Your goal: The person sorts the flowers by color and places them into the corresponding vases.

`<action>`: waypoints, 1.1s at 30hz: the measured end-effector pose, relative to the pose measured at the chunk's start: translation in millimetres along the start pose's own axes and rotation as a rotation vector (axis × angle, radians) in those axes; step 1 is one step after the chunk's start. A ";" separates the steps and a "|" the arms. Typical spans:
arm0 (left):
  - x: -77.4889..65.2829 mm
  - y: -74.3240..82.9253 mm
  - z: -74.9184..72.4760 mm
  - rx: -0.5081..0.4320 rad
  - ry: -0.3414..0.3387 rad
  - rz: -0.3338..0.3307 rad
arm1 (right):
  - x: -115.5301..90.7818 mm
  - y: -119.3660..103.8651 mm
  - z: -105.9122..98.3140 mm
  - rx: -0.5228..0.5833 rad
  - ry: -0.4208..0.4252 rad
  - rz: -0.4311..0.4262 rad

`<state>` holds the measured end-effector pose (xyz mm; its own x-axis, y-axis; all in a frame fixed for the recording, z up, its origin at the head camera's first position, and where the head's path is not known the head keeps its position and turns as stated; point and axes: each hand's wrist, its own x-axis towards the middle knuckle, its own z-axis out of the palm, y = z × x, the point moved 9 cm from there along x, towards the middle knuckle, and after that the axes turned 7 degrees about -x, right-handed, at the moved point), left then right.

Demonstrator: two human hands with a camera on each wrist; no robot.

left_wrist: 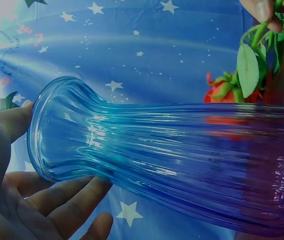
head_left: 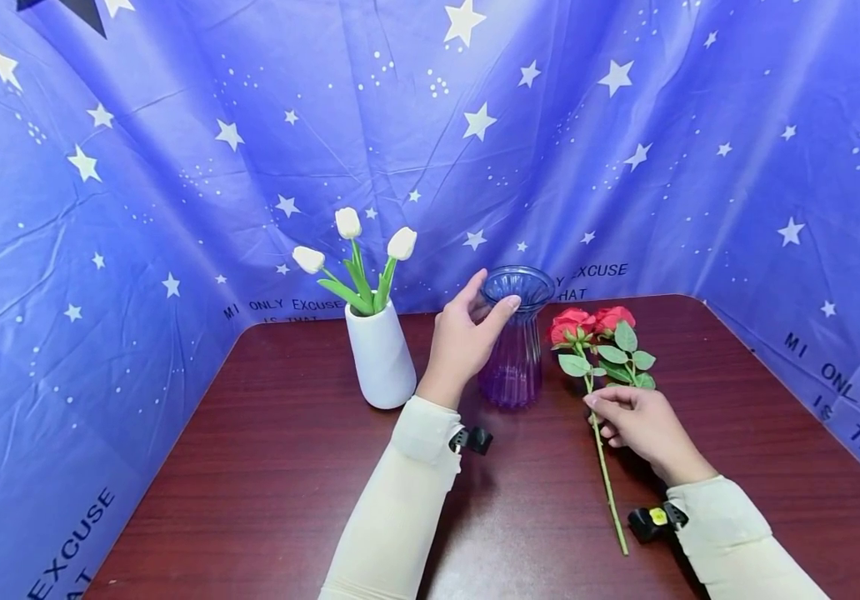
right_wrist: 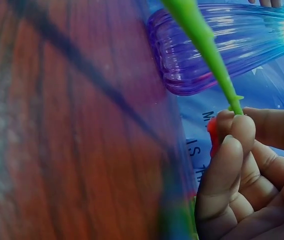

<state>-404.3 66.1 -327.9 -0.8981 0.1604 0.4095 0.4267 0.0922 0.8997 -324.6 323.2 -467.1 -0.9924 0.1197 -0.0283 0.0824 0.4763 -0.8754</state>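
Observation:
A ribbed glass vase, blue at the flared rim and purple at the base, stands upright on the table. My left hand holds it by the neck. In the left wrist view the thumb is at the rim and the fingers lie along the opposite side. My right hand pinches the green stem of a red rose, just below its leaves. The bloom points away from me and the stem end towards me. Beside it is a second red rose, its stem hidden behind my right hand.
A white vase with three white tulips stands left of the glass vase. Everything is on a dark red-brown wooden table. A blue star-printed curtain hangs behind the table and along both sides.

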 end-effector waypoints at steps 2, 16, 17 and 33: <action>0.1 0.1 -0.3 -0.001 0.000 0.003 | -0.4 -1.9 -2.3 0.010 0.010 -0.015; 0.7 1.9 1.0 -0.008 -0.005 -0.006 | -4.7 -11.6 -13.7 0.035 0.051 -0.068; 0.7 1.8 1.0 -0.007 -0.006 -0.005 | -4.7 -11.6 -13.6 0.040 0.052 -0.070; 0.5 2.1 0.0 0.010 -0.002 0.011 | -4.2 -16.0 -16.9 0.070 0.150 -0.150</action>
<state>-403.9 66.4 -325.8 -0.8931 0.1632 0.4191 0.4376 0.1000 0.8936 -320.2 329.8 -444.8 -0.9679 0.1829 0.1723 -0.0767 0.4379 -0.8958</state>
